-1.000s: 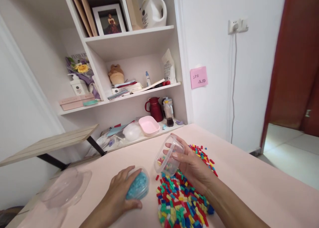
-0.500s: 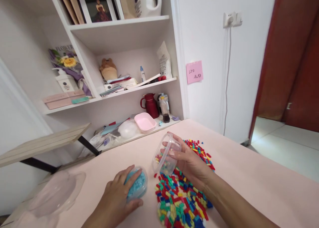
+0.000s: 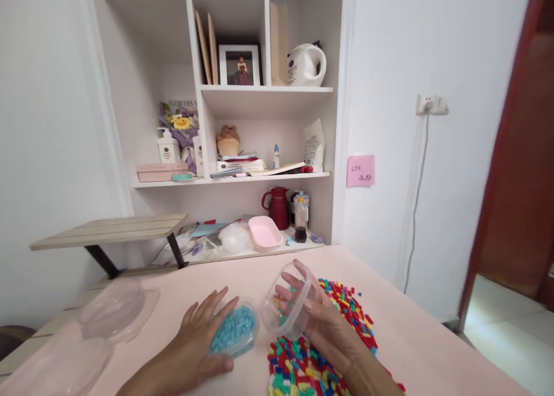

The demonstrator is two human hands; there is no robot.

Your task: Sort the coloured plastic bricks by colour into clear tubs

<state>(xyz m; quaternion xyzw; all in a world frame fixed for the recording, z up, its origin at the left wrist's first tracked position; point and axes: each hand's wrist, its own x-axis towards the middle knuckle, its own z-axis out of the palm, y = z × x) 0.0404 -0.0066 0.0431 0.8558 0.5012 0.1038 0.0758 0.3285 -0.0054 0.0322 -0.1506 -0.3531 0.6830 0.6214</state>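
My right hand (image 3: 324, 315) grips a clear plastic container (image 3: 298, 312), tilted with its rim turned to the left; I see nothing inside it. It is held just above a pile of small multicoloured building bricks (image 3: 298, 361) spread over the pink tabletop. To the left stands another clear container (image 3: 249, 344) with light blue bricks (image 3: 236, 329) in it. Beside its left edge is my left hand (image 3: 197, 332), fingers spread, nothing grasped. Whether the fingertips touch the rim I cannot tell.
Clear empty plastic containers (image 3: 115, 309) stand at the table's left. A small wooden shelf (image 3: 112, 230) on black legs rises behind them. At the back, a white shelf unit (image 3: 268, 90) holds a pink tray (image 3: 265, 234), a red jug (image 3: 278, 208) and a bottle (image 3: 300, 223).
My view has levelled and lifted. My left hand has drawn off the blue-brick container to its left side, fingers spreading. The container in my right hand stays held, tilted a little differently.
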